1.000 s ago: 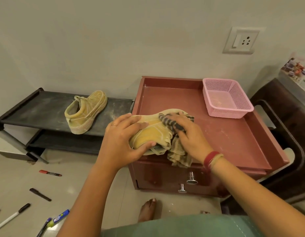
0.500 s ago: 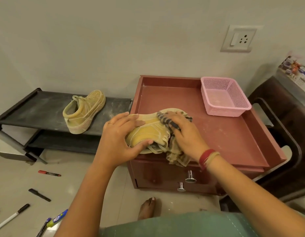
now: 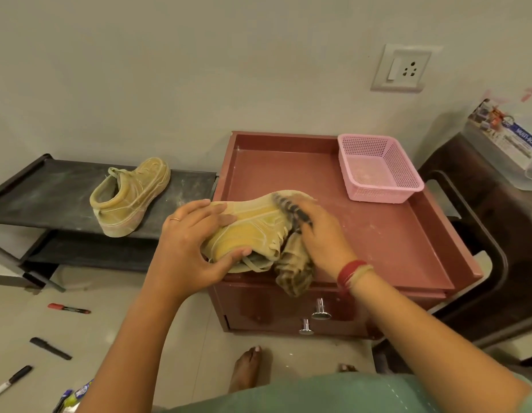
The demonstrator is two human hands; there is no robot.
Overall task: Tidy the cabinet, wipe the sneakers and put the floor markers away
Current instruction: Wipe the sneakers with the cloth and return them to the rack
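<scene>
Not much has changed in the last second. Left of the cabinet (image 3: 259, 308), the markers (image 3: 69, 308) still lie on the floor. The other sneaker (image 3: 130, 201) still sits on the shoe rack (image 3: 35, 198), and it looks dusty.

At the front of the cabinet's top surface, our left hand (image 3: 193, 248) still holds the sneaker (image 3: 250, 231) on its side, with fingers over it and thumb under it. Our right hand (image 3: 324, 236) still grips the striped cloth (image 3: 294, 269) and presses it on the sneaker. The cloth has only slid a tiny bit. So we think this sneaker is still being wiped, and the other sneaker and the markers must wait.

At the back right of the cabinet top stands a pink basket (image 3: 381, 193). Right of the cabinet, a box (image 3: 509, 138) has words that look like "MULTI-BOX". The writing on the markers is too small to read.
</scene>
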